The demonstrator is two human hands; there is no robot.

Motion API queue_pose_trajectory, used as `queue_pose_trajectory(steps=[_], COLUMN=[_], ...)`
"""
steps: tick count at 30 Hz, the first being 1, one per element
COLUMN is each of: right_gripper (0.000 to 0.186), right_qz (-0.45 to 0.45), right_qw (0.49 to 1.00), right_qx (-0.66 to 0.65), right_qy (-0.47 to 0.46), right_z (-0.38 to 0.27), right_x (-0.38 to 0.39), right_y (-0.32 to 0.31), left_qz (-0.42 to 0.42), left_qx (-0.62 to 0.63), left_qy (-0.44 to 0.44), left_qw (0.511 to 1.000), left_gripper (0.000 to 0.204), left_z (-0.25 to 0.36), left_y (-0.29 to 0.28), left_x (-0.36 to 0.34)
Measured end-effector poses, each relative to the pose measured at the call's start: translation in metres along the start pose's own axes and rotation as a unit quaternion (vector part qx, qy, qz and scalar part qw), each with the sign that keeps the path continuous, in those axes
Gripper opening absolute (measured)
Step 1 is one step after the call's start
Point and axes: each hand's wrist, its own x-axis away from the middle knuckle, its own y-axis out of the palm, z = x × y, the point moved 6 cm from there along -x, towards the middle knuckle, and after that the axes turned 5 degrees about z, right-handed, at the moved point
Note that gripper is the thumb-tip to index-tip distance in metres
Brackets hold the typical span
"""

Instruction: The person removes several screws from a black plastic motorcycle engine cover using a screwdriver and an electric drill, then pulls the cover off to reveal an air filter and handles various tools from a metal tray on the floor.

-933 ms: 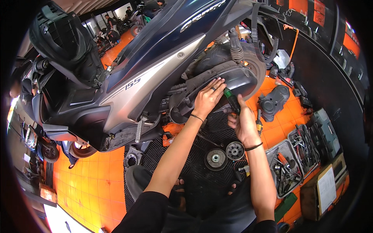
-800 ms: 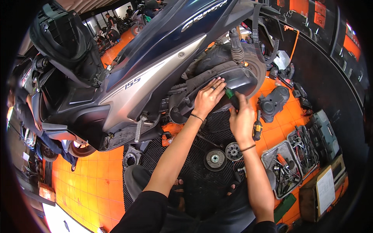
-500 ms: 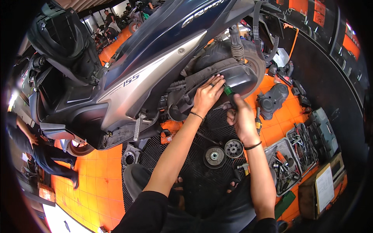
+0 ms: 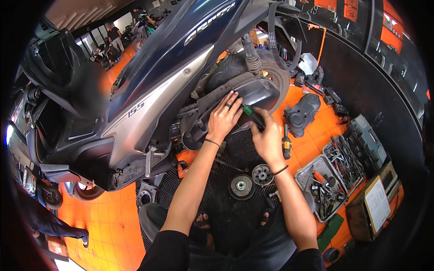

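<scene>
My right hand (image 4: 268, 140) is wrapped round the green-and-black handle of a screwdriver (image 4: 254, 117), which points at the black plastic housing (image 4: 261, 95) beside the scooter's rear wheel. The tip of the screwdriver is hidden near my left fingers. My left hand (image 4: 224, 118) lies on that housing with its fingers stretched out, close to the tool. The dark blue and silver scooter (image 4: 153, 101) fills the upper left, and its rear shock absorber (image 4: 252, 56) stands just beyond the housing.
On the black mat lie a round metal clutch part (image 4: 242, 186) and a slotted metal disc (image 4: 262, 175). To the right are a removed grey engine cover (image 4: 302, 115), a yellow-and-black tool (image 4: 286, 143), a metal tray of tools (image 4: 312, 169) and a wooden box (image 4: 359, 217).
The whole view has shifted, so the scooter and my hands sit further left. My left hand stays on the housing and my right hand keeps its grip on the screwdriver.
</scene>
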Motion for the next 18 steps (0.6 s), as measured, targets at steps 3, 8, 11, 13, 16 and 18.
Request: queue_pose_trajectory(steps=[3, 8, 11, 13, 16, 18], right_gripper=[0.044, 0.046, 0.047, 0.036, 0.047, 0.047], right_qz=[-0.026, 0.024, -0.139, -0.108, 0.007, 0.016], right_qw=[0.989, 0.972, 0.712, 0.860, 0.990, 0.999], right_qx=[0.118, -0.177, -0.503, -0.377, 0.116, 0.018], right_qy=[-0.088, 0.156, 0.471, 0.326, -0.084, -0.024], right_z=[-0.011, 0.011, 0.027, 0.039, 0.004, 0.011], right_x=[0.000, -0.003, 0.015, 0.004, 0.003, 0.003], right_y=[0.007, 0.006, 0.022, 0.012, 0.001, 0.003], left_qz=[0.004, 0.000, -0.003, 0.007, 0.010, 0.016], left_qx=[-0.011, -0.013, -0.019, -0.003, 0.000, 0.001], left_qy=[0.016, 0.023, 0.025, 0.014, -0.004, -0.010], left_qw=[1.000, 1.000, 0.999, 1.000, 1.000, 1.000], left_gripper=[0.039, 0.038, 0.031, 0.031, 0.031, 0.031], left_z=[-0.001, -0.003, -0.007, -0.005, -0.004, -0.004], left_y=[-0.004, -0.003, -0.005, 0.000, -0.002, -0.003], left_x=[0.002, 0.005, 0.009, 0.008, 0.006, 0.007])
